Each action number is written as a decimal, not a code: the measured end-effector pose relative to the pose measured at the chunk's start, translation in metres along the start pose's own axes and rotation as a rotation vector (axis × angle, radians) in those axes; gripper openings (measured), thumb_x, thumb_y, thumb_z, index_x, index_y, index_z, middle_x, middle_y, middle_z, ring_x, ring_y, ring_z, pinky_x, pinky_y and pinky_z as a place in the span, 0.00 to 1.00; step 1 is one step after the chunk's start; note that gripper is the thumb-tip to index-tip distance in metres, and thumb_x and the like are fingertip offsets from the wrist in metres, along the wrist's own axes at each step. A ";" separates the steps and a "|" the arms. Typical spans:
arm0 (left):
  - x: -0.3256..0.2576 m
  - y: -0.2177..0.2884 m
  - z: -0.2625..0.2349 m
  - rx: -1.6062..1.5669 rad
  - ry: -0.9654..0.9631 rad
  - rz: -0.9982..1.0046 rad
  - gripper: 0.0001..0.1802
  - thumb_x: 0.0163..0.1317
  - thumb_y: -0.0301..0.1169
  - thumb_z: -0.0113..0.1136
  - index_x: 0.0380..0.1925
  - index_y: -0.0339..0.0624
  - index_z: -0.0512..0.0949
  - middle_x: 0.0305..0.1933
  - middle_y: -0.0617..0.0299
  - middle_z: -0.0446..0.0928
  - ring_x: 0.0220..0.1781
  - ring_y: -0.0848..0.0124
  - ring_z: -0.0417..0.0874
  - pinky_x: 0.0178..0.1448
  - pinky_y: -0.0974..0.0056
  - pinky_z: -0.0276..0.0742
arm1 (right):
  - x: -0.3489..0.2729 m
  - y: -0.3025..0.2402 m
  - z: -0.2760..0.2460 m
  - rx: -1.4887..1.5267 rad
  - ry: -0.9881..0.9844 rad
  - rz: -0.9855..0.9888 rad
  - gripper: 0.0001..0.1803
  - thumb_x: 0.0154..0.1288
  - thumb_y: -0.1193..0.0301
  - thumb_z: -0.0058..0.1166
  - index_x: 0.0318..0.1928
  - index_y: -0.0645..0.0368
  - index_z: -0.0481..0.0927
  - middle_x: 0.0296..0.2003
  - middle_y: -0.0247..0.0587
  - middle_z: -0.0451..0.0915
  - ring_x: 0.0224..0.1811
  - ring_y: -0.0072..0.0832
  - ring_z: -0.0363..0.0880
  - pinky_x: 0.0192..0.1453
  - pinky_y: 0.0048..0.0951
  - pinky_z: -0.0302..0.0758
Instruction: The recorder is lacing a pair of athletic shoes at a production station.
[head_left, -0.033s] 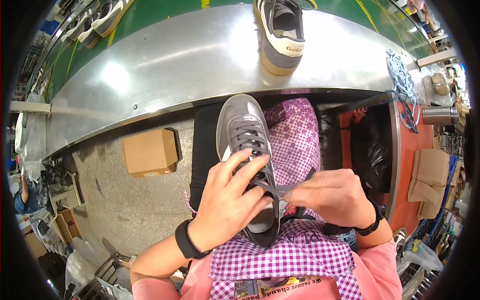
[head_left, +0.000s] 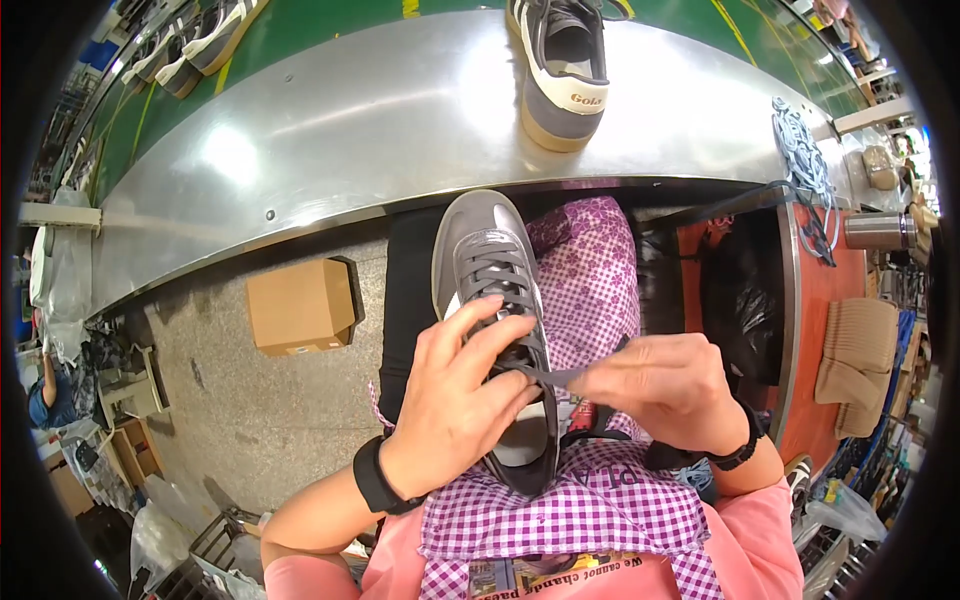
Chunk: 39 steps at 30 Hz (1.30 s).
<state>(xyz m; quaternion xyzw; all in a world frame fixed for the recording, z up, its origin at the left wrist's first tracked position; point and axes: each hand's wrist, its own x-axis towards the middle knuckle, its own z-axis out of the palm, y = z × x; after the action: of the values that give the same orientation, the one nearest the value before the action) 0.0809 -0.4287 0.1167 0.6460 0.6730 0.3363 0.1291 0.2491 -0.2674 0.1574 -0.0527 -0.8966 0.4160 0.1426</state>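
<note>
A grey sneaker point(head_left: 483, 222) with a white side panel rests on my lap, toe pointing away from me. My left hand point(head_left: 452, 405) grips it across the upper laces and tongue, with its index and middle fingers stretched over the lacing. To the right of the shoe opening, my right hand point(head_left: 665, 388) pinches a dark grey shoelace point(head_left: 553, 377). The lace runs from the top of the lacing into my right fingers. The lower rows are threaded crosswise. My left fingers cover part of the tongue and the upper eyelets.
A metal bench point(head_left: 350, 110) spans the front, with another grey-and-white sneaker point(head_left: 565, 90) on it. Beyond lies a green conveyor point(head_left: 320, 18) carrying several shoes. Bundled laces point(head_left: 800, 150) hang at the bench's right end. A cardboard box point(head_left: 300, 305) sits on the floor at left.
The lace between my hands has shifted slightly and looks straighter. My right hand has moved up a touch; the left stays on the sneaker.
</note>
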 end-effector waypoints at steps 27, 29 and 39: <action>-0.002 -0.017 -0.025 0.222 -0.017 0.090 0.10 0.50 0.29 0.64 0.35 0.45 0.79 0.52 0.60 0.77 0.61 0.58 0.75 0.57 0.55 0.71 | 0.019 -0.005 0.029 -0.049 -0.116 0.045 0.12 0.55 0.69 0.65 0.38 0.59 0.79 0.26 0.36 0.72 0.25 0.28 0.76 0.27 0.27 0.72; 0.000 -0.014 -0.023 0.380 0.018 0.196 0.09 0.51 0.30 0.59 0.33 0.42 0.78 0.45 0.61 0.78 0.52 0.64 0.80 0.52 0.59 0.73 | 0.020 -0.002 0.050 -0.307 -0.044 -0.053 0.10 0.55 0.67 0.61 0.34 0.57 0.76 0.25 0.35 0.67 0.23 0.29 0.74 0.24 0.32 0.71; -0.036 -0.012 -0.037 0.430 0.082 -0.003 0.15 0.49 0.28 0.65 0.39 0.39 0.82 0.34 0.62 0.79 0.28 0.71 0.79 0.24 0.69 0.72 | 0.012 -0.014 -0.029 0.663 -0.062 0.272 0.10 0.55 0.69 0.67 0.36 0.60 0.87 0.21 0.33 0.75 0.19 0.21 0.69 0.22 0.27 0.62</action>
<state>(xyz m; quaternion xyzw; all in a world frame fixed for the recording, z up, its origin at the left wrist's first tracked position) 0.0538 -0.4729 0.1268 0.6435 0.7348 0.2109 -0.0385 0.2469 -0.2528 0.1883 -0.1099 -0.7015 0.7008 0.0679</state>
